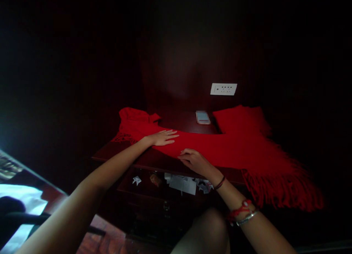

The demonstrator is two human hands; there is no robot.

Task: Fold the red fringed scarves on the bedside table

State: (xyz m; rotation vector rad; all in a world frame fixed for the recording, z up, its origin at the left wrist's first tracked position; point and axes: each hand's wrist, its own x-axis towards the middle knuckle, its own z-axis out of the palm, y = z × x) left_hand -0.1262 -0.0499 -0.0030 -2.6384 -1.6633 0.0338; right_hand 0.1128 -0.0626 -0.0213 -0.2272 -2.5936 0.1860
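Observation:
A long red scarf point(220, 147) with fringed ends lies across the dark wooden desktop. My left hand point(163, 137) rests flat on its left part, fingers spread. Close by to the right, my right hand point(194, 160) has its fingers bent together at the scarf's near edge, pinching the cloth there. To the left the scarf is bunched up with its fringe below. On the right it folds back toward the wall, and a long fringe hangs over the desk's front edge.
A small light-blue pack point(202, 117) sits at the back of the desktop point(178, 119), below a white wall socket point(223, 89). Under the front edge, an open drawer holds papers point(183, 184) and crumpled scraps. My knee point(211, 224) is just below. Surroundings are very dark.

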